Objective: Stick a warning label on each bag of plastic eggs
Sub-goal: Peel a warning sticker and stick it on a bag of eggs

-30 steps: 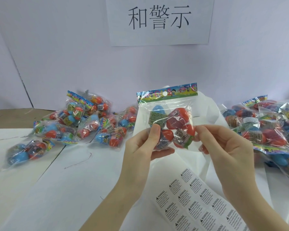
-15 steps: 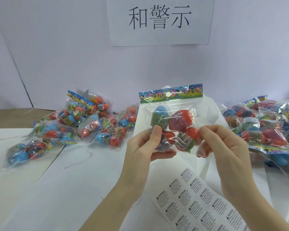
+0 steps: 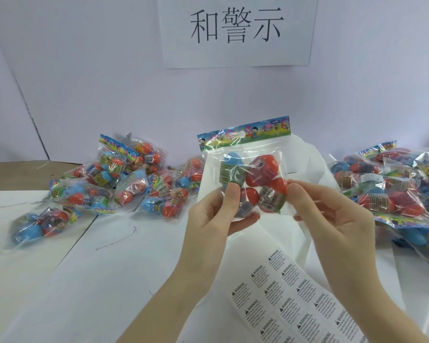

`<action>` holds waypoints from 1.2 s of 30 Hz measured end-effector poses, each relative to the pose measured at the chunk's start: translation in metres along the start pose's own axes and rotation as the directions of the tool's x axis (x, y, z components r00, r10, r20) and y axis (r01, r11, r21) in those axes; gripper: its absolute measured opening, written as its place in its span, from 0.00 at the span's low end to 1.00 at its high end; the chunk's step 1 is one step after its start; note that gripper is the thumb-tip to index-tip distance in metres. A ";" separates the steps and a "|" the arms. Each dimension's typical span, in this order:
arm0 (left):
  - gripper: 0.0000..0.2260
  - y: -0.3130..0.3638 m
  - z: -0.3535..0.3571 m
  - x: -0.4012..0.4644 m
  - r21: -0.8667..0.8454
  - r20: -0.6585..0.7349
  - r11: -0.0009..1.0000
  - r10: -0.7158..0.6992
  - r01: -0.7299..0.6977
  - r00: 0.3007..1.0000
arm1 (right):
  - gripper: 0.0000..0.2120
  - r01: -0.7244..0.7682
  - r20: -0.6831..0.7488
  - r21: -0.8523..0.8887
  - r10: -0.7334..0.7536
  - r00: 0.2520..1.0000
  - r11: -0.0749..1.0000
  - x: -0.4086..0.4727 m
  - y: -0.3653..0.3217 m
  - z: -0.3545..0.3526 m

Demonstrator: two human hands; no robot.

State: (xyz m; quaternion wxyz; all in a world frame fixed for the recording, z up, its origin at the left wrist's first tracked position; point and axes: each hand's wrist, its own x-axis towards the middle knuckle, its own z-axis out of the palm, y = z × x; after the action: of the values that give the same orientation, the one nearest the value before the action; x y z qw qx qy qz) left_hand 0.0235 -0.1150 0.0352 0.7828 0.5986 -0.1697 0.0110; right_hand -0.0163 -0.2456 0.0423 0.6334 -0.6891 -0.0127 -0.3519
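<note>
Two hands hold one bag of plastic eggs [image 3: 248, 174] up over the middle of the tabletop [image 3: 60, 280], its coloured header card on top and roughly level. The left hand [image 3: 216, 219] grips the bag's lower left part, thumb pressed flat on the front of the clear film and the other fingers curled behind it. The right hand [image 3: 332, 219] pinches the bag's lower right edge between thumb and fingertips; whether a label sits under those fingertips I cannot tell. Inside the bag I can make out one blue egg at upper left and several red ones, some wrapped in printed bands.

Below the hands, toward the near edge of the tabletop, lies a sheet of warning labels [image 3: 290, 300], rows of small white stickers each headed WARNING, partly covered by the right forearm. It rests on white paper sheets [image 3: 305, 164] that rise crumpled behind the held bag.

Toward the far left of the tabletop sits a loose pile of egg bags [image 3: 124, 184], with one more bag [image 3: 40, 225] lying apart nearer the left edge. Along the right edge is another heap of bags [image 3: 401, 189], overlapping one another. On the wall behind hangs a white paper sign [image 3: 237, 28] with three large black characters.
</note>
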 end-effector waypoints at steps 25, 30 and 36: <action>0.12 0.007 0.006 -0.006 0.078 0.033 0.993 0.088 -0.090 0.996 | 0.21 -0.329 0.075 0.367 0.325 0.943 0.870 0.008 0.008 0.000; 0.08 0.006 0.004 -0.007 0.198 -0.144 0.966 0.195 -0.165 0.970 | 0.17 -0.300 0.038 0.367 0.308 0.951 0.880 0.008 0.008 -0.001; 0.04 0.004 0.004 -0.009 0.369 -0.155 0.898 0.314 -0.240 0.937 | 0.17 -0.290 0.053 0.352 0.290 0.955 0.890 0.007 0.008 -0.001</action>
State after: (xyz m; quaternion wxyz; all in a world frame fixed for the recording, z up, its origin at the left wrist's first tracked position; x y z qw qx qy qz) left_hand 0.0131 -0.1162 0.0371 0.6697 0.6911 -0.1654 0.2158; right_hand -0.0081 -0.2509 0.0387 0.7930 -0.5568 0.0271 -0.2456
